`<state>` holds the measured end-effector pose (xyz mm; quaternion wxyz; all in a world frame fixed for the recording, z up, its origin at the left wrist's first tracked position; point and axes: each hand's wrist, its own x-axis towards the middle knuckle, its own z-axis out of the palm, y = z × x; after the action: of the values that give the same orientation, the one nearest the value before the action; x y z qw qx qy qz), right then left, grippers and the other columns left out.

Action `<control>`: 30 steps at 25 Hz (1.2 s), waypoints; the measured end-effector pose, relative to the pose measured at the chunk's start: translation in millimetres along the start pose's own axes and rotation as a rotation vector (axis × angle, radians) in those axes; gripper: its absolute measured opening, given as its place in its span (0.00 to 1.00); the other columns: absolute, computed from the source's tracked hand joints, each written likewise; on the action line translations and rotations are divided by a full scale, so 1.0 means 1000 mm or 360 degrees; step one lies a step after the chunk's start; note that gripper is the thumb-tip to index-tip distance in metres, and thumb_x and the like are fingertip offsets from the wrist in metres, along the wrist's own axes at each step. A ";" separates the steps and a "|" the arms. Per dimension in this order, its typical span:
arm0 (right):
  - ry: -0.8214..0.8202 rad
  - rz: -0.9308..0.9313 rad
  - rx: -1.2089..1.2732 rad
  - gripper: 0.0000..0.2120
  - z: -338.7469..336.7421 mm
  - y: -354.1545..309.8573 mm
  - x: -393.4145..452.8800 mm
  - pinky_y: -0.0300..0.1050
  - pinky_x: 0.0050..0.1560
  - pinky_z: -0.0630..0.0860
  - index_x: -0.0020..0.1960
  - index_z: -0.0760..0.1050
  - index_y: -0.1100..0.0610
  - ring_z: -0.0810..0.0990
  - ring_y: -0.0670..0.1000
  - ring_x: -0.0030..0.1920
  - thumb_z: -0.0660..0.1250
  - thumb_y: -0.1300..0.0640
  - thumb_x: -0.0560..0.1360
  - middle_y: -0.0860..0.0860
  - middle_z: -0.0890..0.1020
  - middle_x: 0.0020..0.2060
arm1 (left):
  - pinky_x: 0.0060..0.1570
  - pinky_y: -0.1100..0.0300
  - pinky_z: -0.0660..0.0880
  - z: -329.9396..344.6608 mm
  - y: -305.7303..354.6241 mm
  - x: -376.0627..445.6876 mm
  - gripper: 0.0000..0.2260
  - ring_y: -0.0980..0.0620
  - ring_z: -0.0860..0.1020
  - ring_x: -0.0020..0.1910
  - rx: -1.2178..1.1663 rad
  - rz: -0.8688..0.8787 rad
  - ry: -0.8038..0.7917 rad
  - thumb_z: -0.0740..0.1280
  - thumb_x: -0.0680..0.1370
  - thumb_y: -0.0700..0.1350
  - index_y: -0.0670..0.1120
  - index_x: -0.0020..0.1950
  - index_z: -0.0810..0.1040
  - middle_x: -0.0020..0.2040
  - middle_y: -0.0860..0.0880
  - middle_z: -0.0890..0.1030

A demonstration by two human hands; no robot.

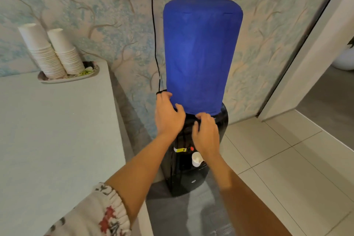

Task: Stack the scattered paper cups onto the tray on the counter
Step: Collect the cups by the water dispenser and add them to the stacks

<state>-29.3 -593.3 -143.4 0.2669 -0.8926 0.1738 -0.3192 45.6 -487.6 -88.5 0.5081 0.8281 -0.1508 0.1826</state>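
Two tall stacks of white paper cups (51,51) stand upside down, leaning left, on the flat tray (90,73) at the counter's (57,130) far end | my left hand (168,117) and right hand (206,136) both pinch the soft blue cover's (201,53) bottom hem | one cup (197,159) sits open-end-up in the black dispenser (183,182)

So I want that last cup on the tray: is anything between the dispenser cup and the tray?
Nothing visible blocks it: the cup sits under the right hand, and bare counter leads to the tray.
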 end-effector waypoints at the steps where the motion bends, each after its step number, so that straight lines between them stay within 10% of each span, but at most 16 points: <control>1: -0.0015 0.0044 -0.0038 0.08 -0.002 0.021 -0.006 0.49 0.50 0.76 0.57 0.74 0.55 0.76 0.50 0.51 0.63 0.59 0.79 0.49 0.78 0.50 | 0.43 0.56 0.73 0.015 0.001 -0.010 0.11 0.58 0.73 0.46 0.0107 0.0014 -0.0033 0.63 0.75 0.44 0.48 0.57 0.70 0.53 0.52 0.71; 10: -0.0501 0.0195 -0.0227 0.06 0.022 0.169 -0.050 0.50 0.47 0.76 0.54 0.76 0.57 0.76 0.52 0.46 0.65 0.61 0.78 0.51 0.78 0.47 | 0.41 0.64 0.71 0.107 -0.058 -0.105 0.10 0.57 0.74 0.43 0.0522 0.0418 -0.0711 0.63 0.76 0.44 0.48 0.56 0.74 0.50 0.54 0.73; 17: -0.0800 0.0010 -0.0452 0.09 0.081 0.241 -0.075 0.47 0.45 0.74 0.56 0.77 0.59 0.77 0.53 0.45 0.64 0.65 0.76 0.53 0.80 0.46 | 0.50 0.55 0.75 0.175 -0.133 -0.164 0.11 0.52 0.72 0.48 0.0741 0.0217 -0.1107 0.61 0.75 0.45 0.48 0.57 0.72 0.53 0.52 0.71; 24: -0.0954 0.0071 -0.0659 0.17 0.140 0.305 -0.080 0.47 0.59 0.73 0.63 0.73 0.57 0.74 0.53 0.60 0.63 0.63 0.75 0.52 0.77 0.59 | 0.61 0.51 0.73 0.243 -0.201 -0.186 0.28 0.44 0.68 0.64 0.0914 -0.0624 -0.1282 0.65 0.78 0.45 0.52 0.75 0.59 0.64 0.43 0.68; 30: -0.0831 -0.0184 -0.0683 0.20 0.175 0.337 -0.075 0.52 0.50 0.78 0.59 0.79 0.63 0.79 0.60 0.56 0.73 0.69 0.68 0.58 0.81 0.57 | 0.62 0.49 0.71 0.281 -0.236 -0.191 0.25 0.43 0.66 0.67 0.1033 -0.0545 -0.1333 0.63 0.80 0.45 0.53 0.76 0.61 0.67 0.42 0.69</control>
<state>-16.0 -762.1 -491.3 0.0900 -0.9883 0.1119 -0.0506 21.3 -623.8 -478.6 0.1459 0.9566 -0.1392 -0.2102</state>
